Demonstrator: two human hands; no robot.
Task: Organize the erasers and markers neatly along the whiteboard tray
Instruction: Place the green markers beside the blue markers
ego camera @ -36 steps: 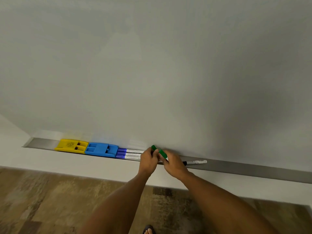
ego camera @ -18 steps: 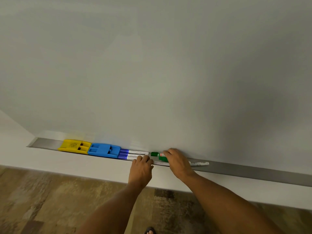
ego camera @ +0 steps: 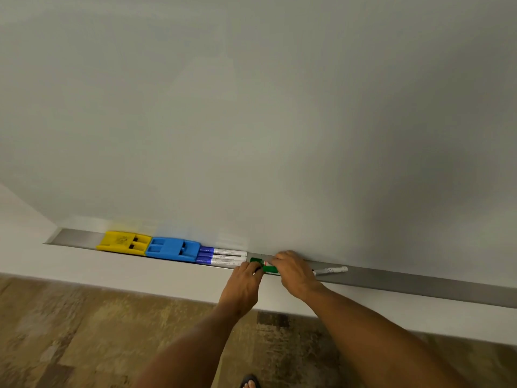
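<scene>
A grey metal tray (ego camera: 405,278) runs along the bottom of the whiteboard. On its left part a yellow eraser (ego camera: 123,242) lies next to a blue eraser (ego camera: 173,248), followed by purple-capped markers (ego camera: 221,256) side by side. Green markers (ego camera: 261,265) lie in the tray just right of those. My left hand (ego camera: 246,278) touches their left end with its fingertips. My right hand (ego camera: 293,273) covers their right part, fingers curled over them. A white marker with a black end (ego camera: 331,270) sticks out to the right of my right hand.
The whiteboard (ego camera: 251,121) fills the upper view. A white wall strip (ego camera: 112,270) lies under the tray, with patterned brown carpet (ego camera: 84,331) below. A sandalled foot (ego camera: 250,383) shows at the bottom edge. The tray's right stretch holds nothing visible.
The green markers were held raised between both hands; now they lie flat in the tray beside the purple markers. Both hands moved down onto them.
</scene>
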